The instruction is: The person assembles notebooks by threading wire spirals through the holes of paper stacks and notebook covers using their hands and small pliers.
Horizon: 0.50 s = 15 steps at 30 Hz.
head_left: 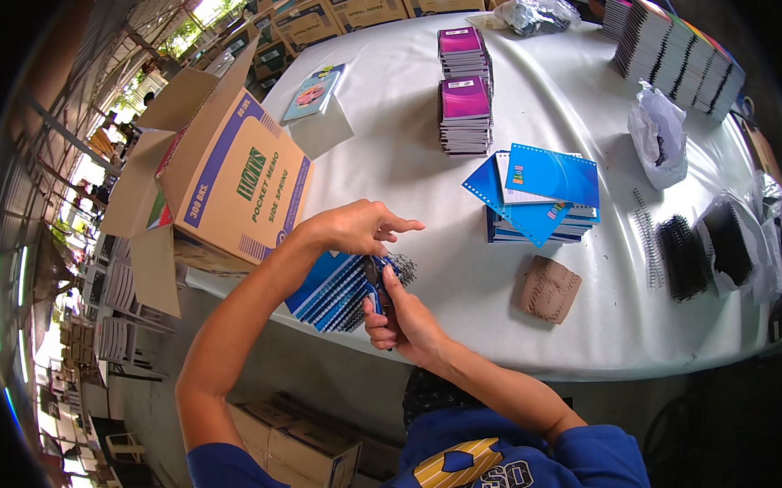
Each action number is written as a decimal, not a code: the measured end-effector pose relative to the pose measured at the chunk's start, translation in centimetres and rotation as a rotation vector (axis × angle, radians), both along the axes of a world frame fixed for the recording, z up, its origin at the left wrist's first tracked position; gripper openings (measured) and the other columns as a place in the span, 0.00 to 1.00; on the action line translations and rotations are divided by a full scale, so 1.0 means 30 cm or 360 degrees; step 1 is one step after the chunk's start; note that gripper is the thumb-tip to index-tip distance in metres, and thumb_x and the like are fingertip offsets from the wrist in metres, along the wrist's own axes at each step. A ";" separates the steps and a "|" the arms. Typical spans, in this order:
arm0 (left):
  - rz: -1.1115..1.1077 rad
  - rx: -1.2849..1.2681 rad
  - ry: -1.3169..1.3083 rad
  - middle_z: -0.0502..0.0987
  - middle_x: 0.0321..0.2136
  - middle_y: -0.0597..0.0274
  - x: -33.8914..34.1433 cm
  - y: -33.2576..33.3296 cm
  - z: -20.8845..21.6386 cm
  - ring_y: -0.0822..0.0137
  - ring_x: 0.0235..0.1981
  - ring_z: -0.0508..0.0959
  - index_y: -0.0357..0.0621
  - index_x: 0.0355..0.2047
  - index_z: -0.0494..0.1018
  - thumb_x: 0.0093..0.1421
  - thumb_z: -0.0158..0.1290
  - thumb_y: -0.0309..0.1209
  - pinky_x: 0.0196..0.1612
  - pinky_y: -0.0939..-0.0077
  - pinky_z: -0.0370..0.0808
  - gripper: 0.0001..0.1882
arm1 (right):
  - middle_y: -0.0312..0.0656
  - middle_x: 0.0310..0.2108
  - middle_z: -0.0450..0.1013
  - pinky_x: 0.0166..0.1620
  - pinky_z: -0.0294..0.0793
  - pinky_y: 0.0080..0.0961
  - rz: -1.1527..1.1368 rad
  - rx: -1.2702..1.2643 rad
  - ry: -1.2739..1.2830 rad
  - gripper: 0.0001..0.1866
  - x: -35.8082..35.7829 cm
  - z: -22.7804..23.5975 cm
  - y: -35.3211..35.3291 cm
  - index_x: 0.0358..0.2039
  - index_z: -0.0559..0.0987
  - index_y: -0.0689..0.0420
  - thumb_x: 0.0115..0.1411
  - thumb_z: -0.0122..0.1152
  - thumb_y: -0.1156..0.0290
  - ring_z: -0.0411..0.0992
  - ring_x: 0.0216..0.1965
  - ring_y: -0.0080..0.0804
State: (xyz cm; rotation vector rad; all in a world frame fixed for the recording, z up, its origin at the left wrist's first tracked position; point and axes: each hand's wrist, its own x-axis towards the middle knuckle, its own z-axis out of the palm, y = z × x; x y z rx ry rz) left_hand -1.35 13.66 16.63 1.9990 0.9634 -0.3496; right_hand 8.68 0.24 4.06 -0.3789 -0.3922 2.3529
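My right hand (405, 324) is wrapped around a pair of pliers (373, 284) with dark jaws and blue on the handles. Its jaws point up toward my left hand (361, 228), which hovers just above with a finger stretched out and the others loosely bent; nothing shows in it. Beneath both hands, at the table's near edge, lies a fanned row of blue spiral notebooks (328, 292), partly covered by my left forearm. Black wire scraps (402, 268) are scattered beside the pliers.
An open cardboard box (240, 176) stands at left. Purple notebook stacks (465, 110), loose blue covers (552, 174) on a pile, and a brown wrapped roll (550, 289) sit on the white-covered table (387, 157). Black spiral coils (681, 257) and bags lie right. Two people are opposite.
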 end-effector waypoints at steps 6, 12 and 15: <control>-0.0038 0.0060 0.0054 0.64 0.63 0.60 -0.017 0.014 -0.026 0.54 0.58 0.71 0.50 0.63 0.64 0.53 0.52 0.11 0.61 0.66 0.70 0.36 | 0.33 0.22 0.65 0.29 0.67 0.24 -0.0180 -0.0018 -0.0232 0.38 -0.023 0.050 -0.059 0.35 0.74 0.58 0.64 0.33 0.32 0.63 0.22 0.25; -0.0011 0.0007 0.0023 0.65 0.63 0.57 -0.011 0.007 -0.017 0.54 0.58 0.72 0.51 0.63 0.64 0.54 0.52 0.12 0.61 0.66 0.71 0.36 | 0.33 0.22 0.63 0.28 0.64 0.24 -0.0178 -0.0069 -0.0205 0.38 -0.003 0.035 -0.029 0.35 0.73 0.57 0.64 0.31 0.31 0.60 0.22 0.24; 0.0028 -0.0034 0.0060 0.65 0.62 0.57 -0.004 0.008 -0.021 0.53 0.57 0.73 0.53 0.63 0.63 0.53 0.53 0.13 0.59 0.66 0.73 0.37 | 0.33 0.22 0.60 0.27 0.59 0.23 -0.0085 -0.0060 -0.0137 0.39 0.011 0.016 -0.023 0.34 0.72 0.57 0.63 0.29 0.31 0.56 0.21 0.23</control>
